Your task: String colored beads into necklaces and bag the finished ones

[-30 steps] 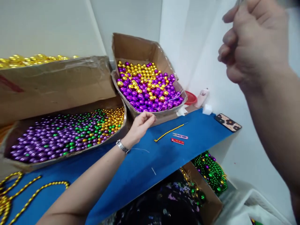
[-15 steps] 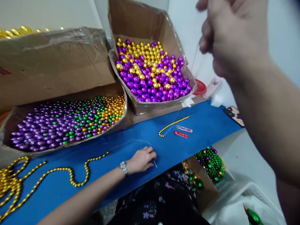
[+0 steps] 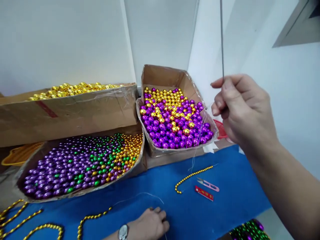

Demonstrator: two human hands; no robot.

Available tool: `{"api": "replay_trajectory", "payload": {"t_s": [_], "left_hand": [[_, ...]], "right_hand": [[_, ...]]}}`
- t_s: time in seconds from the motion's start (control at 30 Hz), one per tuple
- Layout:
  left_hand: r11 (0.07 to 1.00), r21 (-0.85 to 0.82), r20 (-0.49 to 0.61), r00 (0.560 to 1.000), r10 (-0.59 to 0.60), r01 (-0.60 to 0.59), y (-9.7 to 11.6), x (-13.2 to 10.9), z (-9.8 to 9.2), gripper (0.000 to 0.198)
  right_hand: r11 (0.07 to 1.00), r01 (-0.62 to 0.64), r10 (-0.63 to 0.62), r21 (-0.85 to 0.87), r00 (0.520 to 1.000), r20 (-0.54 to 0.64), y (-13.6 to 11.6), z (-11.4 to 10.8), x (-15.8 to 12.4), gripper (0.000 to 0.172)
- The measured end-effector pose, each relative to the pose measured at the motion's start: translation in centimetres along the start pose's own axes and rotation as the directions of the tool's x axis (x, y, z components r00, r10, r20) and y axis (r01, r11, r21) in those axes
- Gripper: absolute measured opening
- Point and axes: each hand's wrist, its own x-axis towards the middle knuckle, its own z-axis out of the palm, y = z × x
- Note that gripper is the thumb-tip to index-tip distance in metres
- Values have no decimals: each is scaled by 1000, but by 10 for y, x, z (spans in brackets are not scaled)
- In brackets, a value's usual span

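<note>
My right hand (image 3: 240, 106), raised in front of the wall, pinches a long thin needle (image 3: 222, 40) that points straight up. A fine thread (image 3: 197, 143) hangs down from near that hand past the box of large beads. Low on the blue table, my left hand (image 3: 150, 225) rests with curled fingers and a watch (image 3: 123, 231) on its wrist. A thin pale line shows below its fingers; what they hold is hidden. Left of it lies a gold bead string (image 3: 92, 217), its loose thread (image 3: 140, 194) ending near my fingers. A short gold bead strand (image 3: 192, 174) lies farther back.
Pink thread snips (image 3: 212, 186) and a red packet (image 3: 204, 193) lie on the blue table (image 3: 155, 180). Behind stand a box of purple and gold balls (image 3: 160, 151), a box of small mixed beads (image 3: 82, 196), and a higher box (image 3: 75, 115) of gold beads. A red basket (image 3: 220, 129) is partly hidden.
The view has tilted up. My right hand now appears lower and farther from the camera, with the upright needle visible in it. My left hand stays on the table with its fingers curled.
</note>
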Motion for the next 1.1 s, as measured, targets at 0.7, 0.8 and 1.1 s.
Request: {"api": "replay_trajectory", "payload": {"t_s": [0.7,0.8,1.1], "left_hand": [[794,-183,-520,628,-579,580,-162,-88,-109,12],[806,-120,-457,688,-563,580,-167,-70,-97,14],[780,-81,-411,692,-593,620,-182,-53,-82,19]], "right_hand": [[668,-720,725,-189,573,383,89,29,-226,33],[662,-725,727,-190,558,400,90,40,-231,34],[703,-657,691,-273,539,481,92,58,-235,36]]}}
